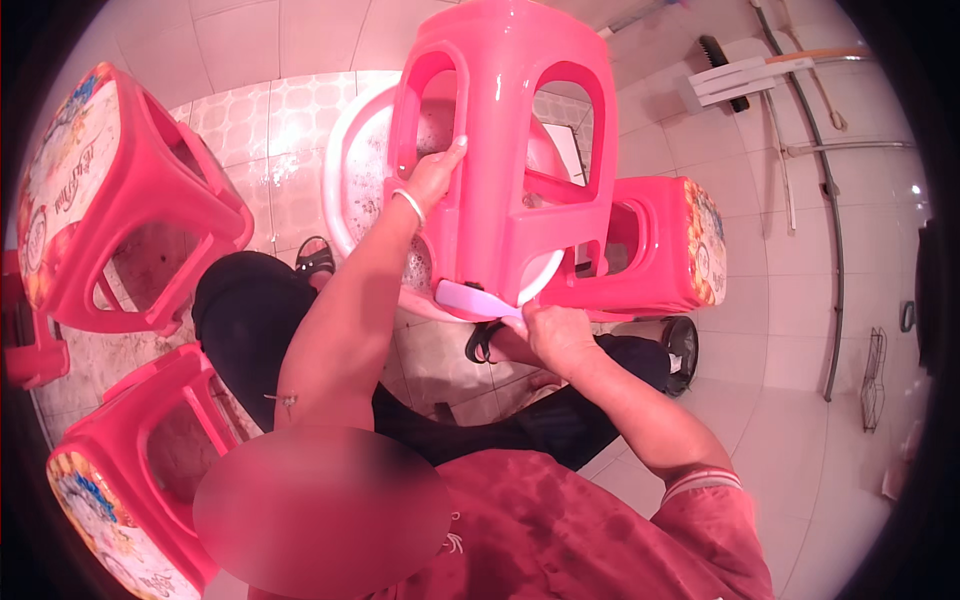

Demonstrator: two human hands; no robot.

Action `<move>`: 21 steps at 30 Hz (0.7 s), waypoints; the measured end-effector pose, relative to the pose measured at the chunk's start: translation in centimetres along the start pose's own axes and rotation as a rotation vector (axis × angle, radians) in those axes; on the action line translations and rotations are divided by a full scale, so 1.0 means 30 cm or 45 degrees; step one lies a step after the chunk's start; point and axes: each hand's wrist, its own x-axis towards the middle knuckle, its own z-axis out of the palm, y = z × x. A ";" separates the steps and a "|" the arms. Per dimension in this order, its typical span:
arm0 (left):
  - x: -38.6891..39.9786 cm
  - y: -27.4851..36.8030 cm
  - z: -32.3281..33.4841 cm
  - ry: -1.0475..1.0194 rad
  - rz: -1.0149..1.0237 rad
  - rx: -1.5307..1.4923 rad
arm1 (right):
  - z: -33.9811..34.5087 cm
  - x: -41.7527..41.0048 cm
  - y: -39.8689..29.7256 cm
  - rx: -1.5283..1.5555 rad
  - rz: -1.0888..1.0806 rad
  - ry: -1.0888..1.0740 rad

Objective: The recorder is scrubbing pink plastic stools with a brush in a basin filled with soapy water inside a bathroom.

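Observation:
A glossy pink plastic stool (495, 135) with arched openings is held over a large round basin (345, 161) of sudsy water. My left hand (435, 176) grips one of its legs beside an opening, the thumb lying along the plastic. My right hand (555, 334) is closed on the handle of a light purple scrubbing brush (474, 300). The brush head lies against the stool's near lower end; most of its bristles are hidden. Behind my right hand, another pink stool (652, 247) with a printed seat lies on its side, right of the basin.
More pink stools with printed seats lie at the left (150, 187) and lower left (135, 442). A dark waste bin (681, 352) stands beside my right knee. A hose (832, 247), a wire rack (874, 382) and a black-bristled brush (724, 71) are along the tiled wall at right.

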 end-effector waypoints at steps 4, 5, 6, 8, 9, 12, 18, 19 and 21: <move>-0.038 0.035 0.076 0.079 0.293 -0.070 | 0.030 -0.029 0.102 0.027 0.099 0.130; -0.043 0.053 0.102 0.044 0.308 -0.045 | 0.047 -0.042 0.136 0.015 0.082 0.166; -0.060 0.077 0.128 -0.009 0.259 -0.117 | 0.055 -0.060 0.159 0.038 0.116 0.205; -0.091 0.143 0.195 -0.141 0.202 -0.351 | 0.050 -0.097 0.210 0.107 0.171 0.297; -0.120 0.191 0.219 -0.170 0.204 -0.314 | 0.048 -0.109 0.226 0.161 0.189 0.368; -0.207 0.343 0.260 -0.130 0.132 -0.262 | 0.030 -0.115 0.252 0.320 0.276 0.396; -0.125 0.360 0.258 0.090 0.368 0.079 | -0.022 0.049 0.163 1.093 0.269 0.708; -0.114 0.354 0.265 0.062 0.568 0.059 | -0.097 0.096 0.137 1.168 0.200 0.707; -0.116 0.373 0.274 0.098 0.423 0.157 | -0.101 0.156 0.132 0.936 0.251 0.735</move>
